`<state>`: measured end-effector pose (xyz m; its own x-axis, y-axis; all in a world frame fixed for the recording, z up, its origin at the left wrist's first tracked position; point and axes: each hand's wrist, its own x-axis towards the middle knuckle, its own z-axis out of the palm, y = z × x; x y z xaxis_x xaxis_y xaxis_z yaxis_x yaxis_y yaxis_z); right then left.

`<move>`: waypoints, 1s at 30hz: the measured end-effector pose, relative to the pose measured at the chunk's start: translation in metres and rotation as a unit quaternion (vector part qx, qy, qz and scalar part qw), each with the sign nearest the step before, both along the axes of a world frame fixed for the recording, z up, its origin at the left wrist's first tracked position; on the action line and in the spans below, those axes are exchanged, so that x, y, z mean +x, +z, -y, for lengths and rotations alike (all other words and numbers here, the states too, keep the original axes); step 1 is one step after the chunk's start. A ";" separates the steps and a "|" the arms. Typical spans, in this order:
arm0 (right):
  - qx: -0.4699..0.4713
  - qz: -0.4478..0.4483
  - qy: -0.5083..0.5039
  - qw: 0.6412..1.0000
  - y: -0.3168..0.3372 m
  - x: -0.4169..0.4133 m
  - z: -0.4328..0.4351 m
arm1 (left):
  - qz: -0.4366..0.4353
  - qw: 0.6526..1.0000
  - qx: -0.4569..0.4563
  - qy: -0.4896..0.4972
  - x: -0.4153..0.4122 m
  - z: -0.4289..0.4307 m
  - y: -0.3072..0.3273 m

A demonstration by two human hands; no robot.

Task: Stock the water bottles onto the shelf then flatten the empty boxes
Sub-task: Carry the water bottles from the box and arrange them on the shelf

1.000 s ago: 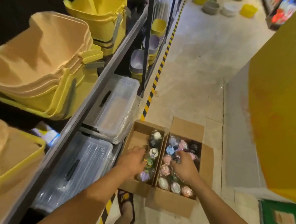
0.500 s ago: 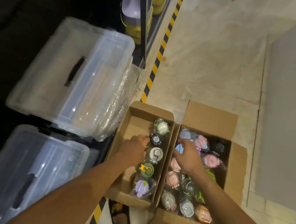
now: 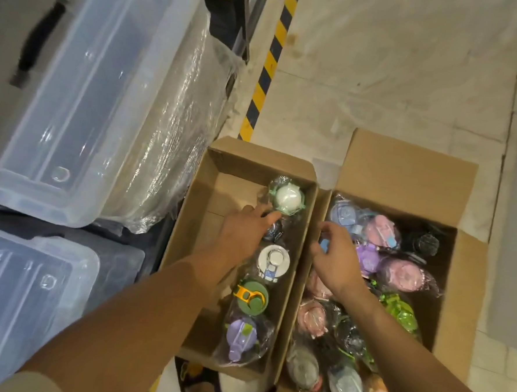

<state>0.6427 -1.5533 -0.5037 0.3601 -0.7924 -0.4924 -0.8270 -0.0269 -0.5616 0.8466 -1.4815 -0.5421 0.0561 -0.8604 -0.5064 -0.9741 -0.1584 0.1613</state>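
Concrete floor (image 3: 380,67): left hand (image 3: 242,234) is stretched, fingers straight, against dark-capped bottle (image 3: 272,230) in left box (image 3: 195,222); right hand (image 3: 335,258) is curled round blue-capped bottle (image 3: 324,247) in right box (image 3: 404,165). Slick film wrap: bottles could be dropped on lifting.

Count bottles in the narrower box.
5, along the narrower box's right wall: white-domed bottle farthest, dark bottle partly under the left hand, blue-latched bottle, green bottle, purple bottle nearest. The arm may hide others.
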 end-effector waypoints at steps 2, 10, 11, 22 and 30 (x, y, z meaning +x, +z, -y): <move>-0.008 0.006 0.002 1.000 -0.001 0.011 0.005 | -0.027 0.999 -0.020 0.032 0.006 -0.005 -0.005; -0.008 -0.050 0.089 0.995 -0.007 0.076 0.032 | -0.196 0.945 -0.128 0.228 0.042 -0.060 0.025; -0.009 -0.065 0.098 0.993 -0.014 0.085 0.037 | -0.218 0.932 -0.135 0.255 0.045 -0.069 0.030; -0.110 -0.287 0.191 0.932 -0.070 0.122 0.034 | -0.319 0.845 -0.214 0.372 0.069 -0.134 0.044; -0.093 -0.212 0.177 0.957 -0.058 0.116 0.038 | -0.365 0.807 -0.204 0.418 0.080 -0.146 0.059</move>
